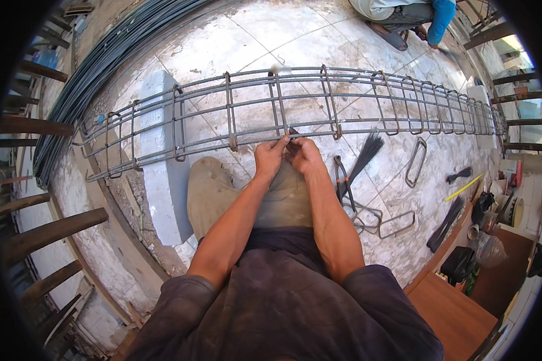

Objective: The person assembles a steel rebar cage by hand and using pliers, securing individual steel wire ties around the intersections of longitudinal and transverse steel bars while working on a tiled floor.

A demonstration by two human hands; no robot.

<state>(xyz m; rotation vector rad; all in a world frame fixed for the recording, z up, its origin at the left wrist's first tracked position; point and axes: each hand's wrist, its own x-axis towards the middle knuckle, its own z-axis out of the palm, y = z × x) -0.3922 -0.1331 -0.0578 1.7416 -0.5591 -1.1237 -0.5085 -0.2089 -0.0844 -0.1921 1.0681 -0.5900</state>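
A long rebar cage of bars and rectangular stirrups stretches across in front of me. My left hand and my right hand meet at its near lower bar, where a stirrup crosses it. Both hands are closed, fingertips pinched together at this joint. Whatever lies between the fingers is too small to make out. Right of my right hand, pincers with orange on the handles lie beside a fanned bundle of thin dark wire. Loose bent stirrups rest on the floor farther right.
A pale block supports the cage's left end; another pale block stands under the far right end. Long bars are stacked at the upper left. Another person crouches beyond the cage. A brown wooden panel is at lower right.
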